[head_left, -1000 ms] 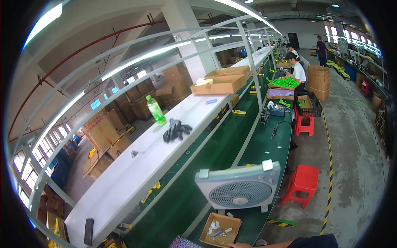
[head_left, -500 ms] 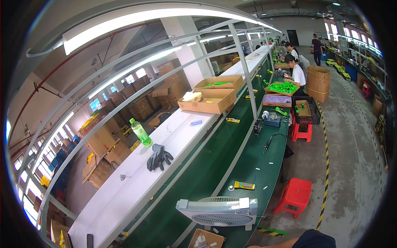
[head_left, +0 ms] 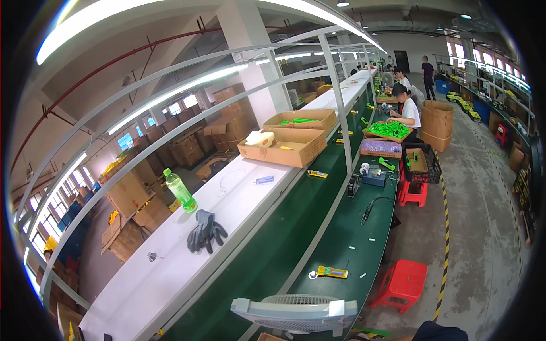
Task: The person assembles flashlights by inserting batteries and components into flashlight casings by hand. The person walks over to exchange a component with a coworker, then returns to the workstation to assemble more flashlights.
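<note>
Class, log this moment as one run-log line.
hands: out of view | bench: grey gloves beside green bottle | foreground: fan | belt: yellow tool

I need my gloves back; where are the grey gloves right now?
The grey gloves lie left of centre on the white shelf, just below the green bottle.

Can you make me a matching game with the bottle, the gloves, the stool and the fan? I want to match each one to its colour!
Things:
1. bottle
2. gloves
3. stool
4. fan

Colours:
A. red
B. white
C. green
D. dark grey

Right pairs: 1-C, 2-D, 3-A, 4-B
</note>
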Tool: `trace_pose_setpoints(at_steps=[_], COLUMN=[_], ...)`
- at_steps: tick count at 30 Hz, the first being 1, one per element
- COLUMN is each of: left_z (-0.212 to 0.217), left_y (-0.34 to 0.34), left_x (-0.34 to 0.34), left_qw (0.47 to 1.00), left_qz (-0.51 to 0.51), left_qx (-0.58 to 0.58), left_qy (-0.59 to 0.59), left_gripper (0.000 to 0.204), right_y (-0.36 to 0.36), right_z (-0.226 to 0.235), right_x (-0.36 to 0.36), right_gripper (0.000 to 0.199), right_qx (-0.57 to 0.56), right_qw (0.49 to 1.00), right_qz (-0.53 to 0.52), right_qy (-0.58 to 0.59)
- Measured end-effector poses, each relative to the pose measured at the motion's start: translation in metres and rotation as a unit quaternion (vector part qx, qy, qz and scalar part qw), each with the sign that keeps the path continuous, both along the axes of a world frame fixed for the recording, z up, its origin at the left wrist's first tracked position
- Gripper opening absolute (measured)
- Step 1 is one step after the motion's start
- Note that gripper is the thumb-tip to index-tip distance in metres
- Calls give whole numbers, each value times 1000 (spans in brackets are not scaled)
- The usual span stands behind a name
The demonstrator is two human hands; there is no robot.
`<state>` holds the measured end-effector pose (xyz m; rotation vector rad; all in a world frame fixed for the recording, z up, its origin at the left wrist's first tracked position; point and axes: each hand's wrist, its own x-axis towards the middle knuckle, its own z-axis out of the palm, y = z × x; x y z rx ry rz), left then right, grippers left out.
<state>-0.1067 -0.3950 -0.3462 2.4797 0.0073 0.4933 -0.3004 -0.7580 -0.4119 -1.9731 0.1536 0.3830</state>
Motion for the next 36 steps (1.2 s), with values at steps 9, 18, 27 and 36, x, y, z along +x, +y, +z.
trace_pose_setpoints(at_steps=[9, 18, 27, 36], left_z=[28, 31, -1, 23], left_y=[-165, -96, -56, 58], left_x=[-35, -208, -352, -272], left_qw=[997, 965, 874, 875], left_qz=[24, 253, 474, 464], left_qx=[69, -64, -76, -135], left_qy=[-16, 27, 72, -32], left_gripper=[23, 32, 34, 34], right_y=[-133, -213, -183, -97], right_z=[-2, -32, -54, -61], right_x=[-75, -104, -42, -32], right_gripper=[31, 32, 33, 34], right_qx=[-6, 111, 160, 234], right_qw=[998, 900, 814, 829], right_qz=[4, 373, 443, 250], right_qy=[56, 195, 340, 442])
